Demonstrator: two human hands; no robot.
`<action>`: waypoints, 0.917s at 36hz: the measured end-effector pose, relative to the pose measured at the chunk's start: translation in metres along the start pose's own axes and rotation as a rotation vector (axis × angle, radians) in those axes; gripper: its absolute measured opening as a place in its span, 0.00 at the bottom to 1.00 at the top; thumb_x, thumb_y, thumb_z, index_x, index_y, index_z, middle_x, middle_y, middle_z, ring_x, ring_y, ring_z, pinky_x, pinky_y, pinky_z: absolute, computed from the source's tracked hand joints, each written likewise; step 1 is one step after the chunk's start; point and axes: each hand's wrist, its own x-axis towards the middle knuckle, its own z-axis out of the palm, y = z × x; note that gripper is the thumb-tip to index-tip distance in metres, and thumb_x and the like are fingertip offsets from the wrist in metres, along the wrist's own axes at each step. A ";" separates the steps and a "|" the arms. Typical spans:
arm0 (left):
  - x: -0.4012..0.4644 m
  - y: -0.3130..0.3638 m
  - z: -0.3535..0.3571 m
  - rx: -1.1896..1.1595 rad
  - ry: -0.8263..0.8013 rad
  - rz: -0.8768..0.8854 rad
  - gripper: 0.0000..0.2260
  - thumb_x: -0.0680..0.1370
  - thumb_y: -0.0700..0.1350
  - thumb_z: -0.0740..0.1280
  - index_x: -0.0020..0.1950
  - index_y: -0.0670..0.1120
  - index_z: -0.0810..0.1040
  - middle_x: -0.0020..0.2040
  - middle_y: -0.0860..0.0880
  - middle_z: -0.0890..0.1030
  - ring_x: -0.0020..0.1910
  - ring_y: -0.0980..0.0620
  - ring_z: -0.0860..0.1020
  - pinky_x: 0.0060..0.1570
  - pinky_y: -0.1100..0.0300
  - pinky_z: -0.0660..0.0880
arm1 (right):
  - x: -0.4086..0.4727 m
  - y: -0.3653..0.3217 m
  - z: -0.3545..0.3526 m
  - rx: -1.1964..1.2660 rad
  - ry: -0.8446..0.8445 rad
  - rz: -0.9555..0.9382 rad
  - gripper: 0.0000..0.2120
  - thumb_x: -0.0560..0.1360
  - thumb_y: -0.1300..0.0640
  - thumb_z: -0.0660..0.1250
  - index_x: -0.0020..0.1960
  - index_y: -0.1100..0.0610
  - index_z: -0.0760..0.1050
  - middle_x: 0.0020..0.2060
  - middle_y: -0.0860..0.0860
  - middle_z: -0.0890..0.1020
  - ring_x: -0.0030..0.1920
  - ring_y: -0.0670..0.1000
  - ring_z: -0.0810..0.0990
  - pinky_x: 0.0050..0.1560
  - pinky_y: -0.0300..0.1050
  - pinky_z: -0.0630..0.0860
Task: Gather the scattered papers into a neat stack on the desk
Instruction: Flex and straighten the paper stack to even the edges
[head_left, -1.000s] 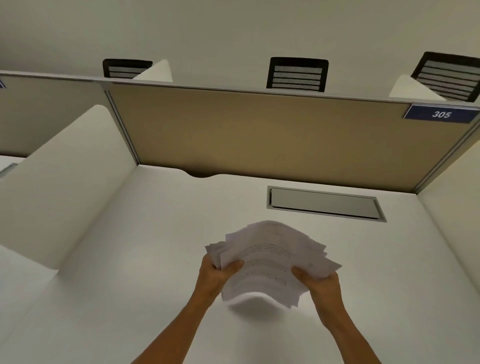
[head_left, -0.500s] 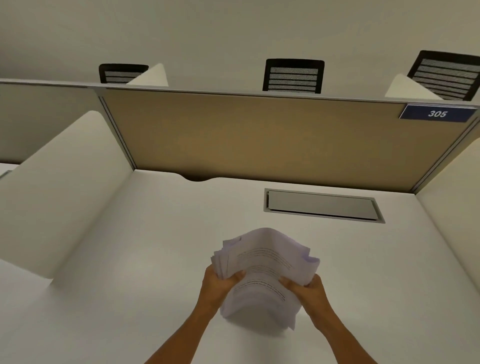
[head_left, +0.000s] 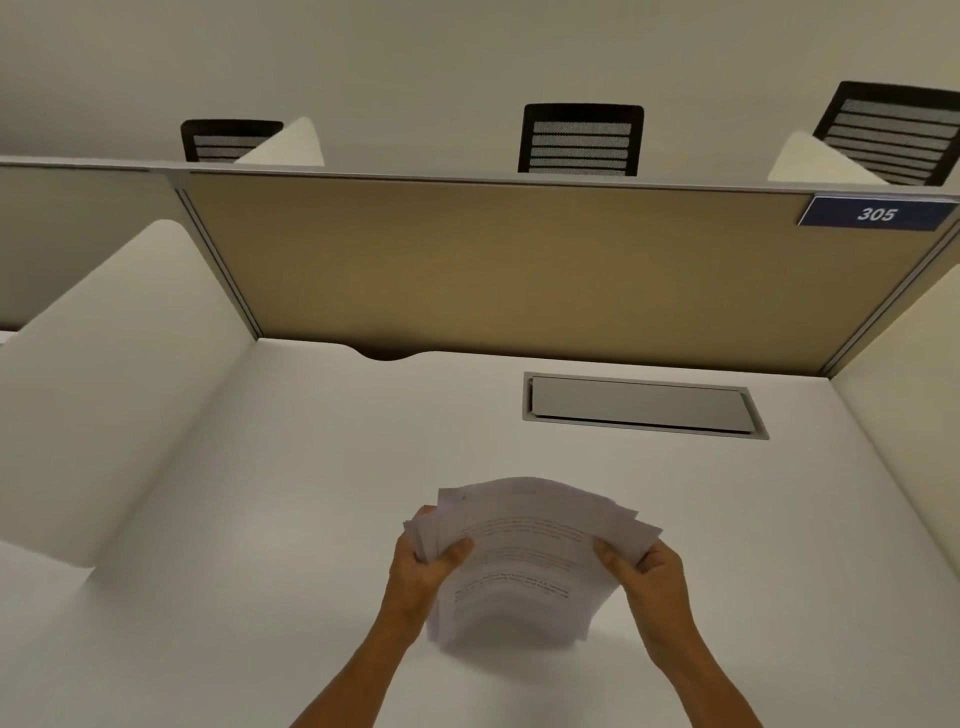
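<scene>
A bundle of white printed papers (head_left: 524, 561) stands on its lower edge on the white desk (head_left: 260, 545), near the front middle. The sheets are uneven and fan out at the top, and the bundle bows toward me. My left hand (head_left: 423, 569) grips its left edge, thumb on the front sheet. On the right edge sits my right hand (head_left: 647, 571), also closed on the bundle. The bundle's bottom edge is blurred.
A tan partition (head_left: 519, 270) closes the back of the desk, with white side panels left (head_left: 104, 374) and right. A grey cable flap (head_left: 641, 405) lies behind the papers. A blue "305" sign (head_left: 875, 213) is at the top right. Black chairs (head_left: 581, 139) stand beyond.
The hands first came closer together, squeezing the bundle narrow, then spread apart again. The papers now fan wider at the top and sit lower against the desk.
</scene>
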 end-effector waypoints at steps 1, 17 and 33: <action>0.000 0.002 0.001 -0.004 -0.032 -0.003 0.22 0.64 0.53 0.78 0.57 0.51 0.81 0.50 0.44 0.85 0.49 0.47 0.84 0.43 0.57 0.83 | 0.000 0.003 0.000 -0.016 -0.041 0.014 0.11 0.71 0.59 0.79 0.52 0.51 0.86 0.47 0.51 0.90 0.46 0.49 0.88 0.40 0.37 0.83; 0.000 0.007 0.009 0.059 -0.051 -0.061 0.21 0.61 0.55 0.79 0.52 0.52 0.85 0.47 0.44 0.87 0.48 0.43 0.85 0.48 0.40 0.83 | 0.003 -0.011 0.013 -0.031 -0.107 0.076 0.13 0.67 0.49 0.79 0.51 0.48 0.86 0.46 0.50 0.90 0.45 0.50 0.89 0.38 0.37 0.83; 0.002 0.012 0.004 -0.020 -0.031 -0.013 0.24 0.62 0.50 0.81 0.57 0.47 0.84 0.52 0.44 0.87 0.51 0.44 0.85 0.48 0.48 0.83 | 0.000 -0.014 0.006 0.009 -0.097 -0.018 0.19 0.66 0.49 0.80 0.56 0.47 0.85 0.50 0.51 0.89 0.50 0.51 0.88 0.44 0.38 0.83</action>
